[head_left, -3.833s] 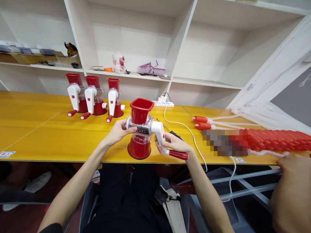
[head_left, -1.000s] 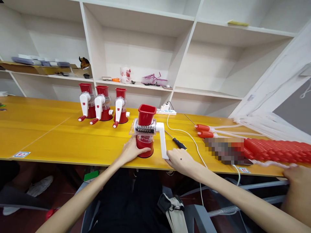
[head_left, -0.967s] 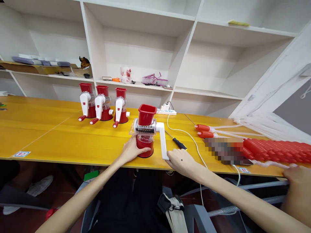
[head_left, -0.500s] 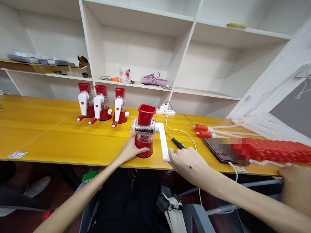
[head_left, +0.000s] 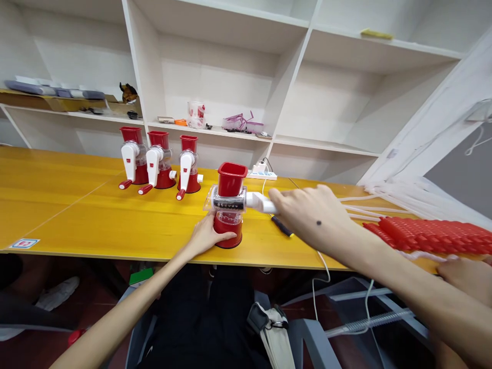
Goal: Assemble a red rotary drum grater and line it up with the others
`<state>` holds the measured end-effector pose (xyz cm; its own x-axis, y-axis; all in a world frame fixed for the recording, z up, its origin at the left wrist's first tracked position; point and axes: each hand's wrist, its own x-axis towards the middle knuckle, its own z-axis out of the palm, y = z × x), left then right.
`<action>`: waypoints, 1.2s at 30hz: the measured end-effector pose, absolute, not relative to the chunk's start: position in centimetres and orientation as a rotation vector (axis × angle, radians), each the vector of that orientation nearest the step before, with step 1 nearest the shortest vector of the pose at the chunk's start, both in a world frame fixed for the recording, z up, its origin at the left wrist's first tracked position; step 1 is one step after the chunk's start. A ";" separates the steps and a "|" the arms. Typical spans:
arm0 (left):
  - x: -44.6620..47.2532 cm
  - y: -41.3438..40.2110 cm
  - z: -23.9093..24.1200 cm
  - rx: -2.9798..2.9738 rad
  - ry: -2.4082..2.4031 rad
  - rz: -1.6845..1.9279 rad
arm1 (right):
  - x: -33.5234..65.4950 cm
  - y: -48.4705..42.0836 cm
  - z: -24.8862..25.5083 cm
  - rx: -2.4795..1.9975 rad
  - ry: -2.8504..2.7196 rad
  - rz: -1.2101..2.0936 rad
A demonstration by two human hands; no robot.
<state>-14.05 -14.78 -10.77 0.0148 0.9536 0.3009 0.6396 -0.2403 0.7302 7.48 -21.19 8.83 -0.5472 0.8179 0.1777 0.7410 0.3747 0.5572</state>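
Note:
A red and clear rotary drum grater (head_left: pixel 232 180) stands upright near the table's front edge. My left hand (head_left: pixel 205 234) is wrapped round the left side of its red base. The white crank (head_left: pixel 265 202) sticks out to the right of the drum. At its far end my right hand (head_left: pixel 313 207) is closed round the crank's handle, and the grip itself is hidden by my fingers. A screwdriver (head_left: pixel 282 226) with a dark handle lies on the table below my right hand, partly covered.
Three more red and white graters, one of them nearest (head_left: pixel 188 166), stand at the back left. A power strip (head_left: pixel 261 175) with a white cable sits behind. Stacked red plastic parts (head_left: pixel 434 234) lie at the right, near another person's hand (head_left: pixel 463 274). White shelves (head_left: pixel 323 145) rise behind the yellow table (head_left: pixel 115 220).
My right hand has swung the crank upward and away, from pointing down to the drum's level. My left hand stays on the base. The view has shifted slightly.

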 end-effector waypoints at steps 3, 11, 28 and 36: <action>-14.1 -14.7 -10.8 1.913 1.610 1.101 | 7.0 -20.4 10.2 1.461 2.467 1.003; -14.0 -14.9 -10.7 1.911 1.604 1.101 | 7.2 -16.8 11.8 1.532 2.502 1.136; -13.9 -15.2 -10.6 1.943 1.608 1.051 | 7.7 -9.0 12.1 1.670 2.636 1.174; -14.1 -15.0 -10.8 1.954 1.545 1.042 | 9.3 -3.9 3.3 1.603 2.513 0.510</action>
<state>-14.09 -15.02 -10.84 0.0932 0.9533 0.2872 0.6239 -0.2807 0.7293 9.29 -3.90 3.29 -0.4327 0.8980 0.0805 0.8584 0.3830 0.3414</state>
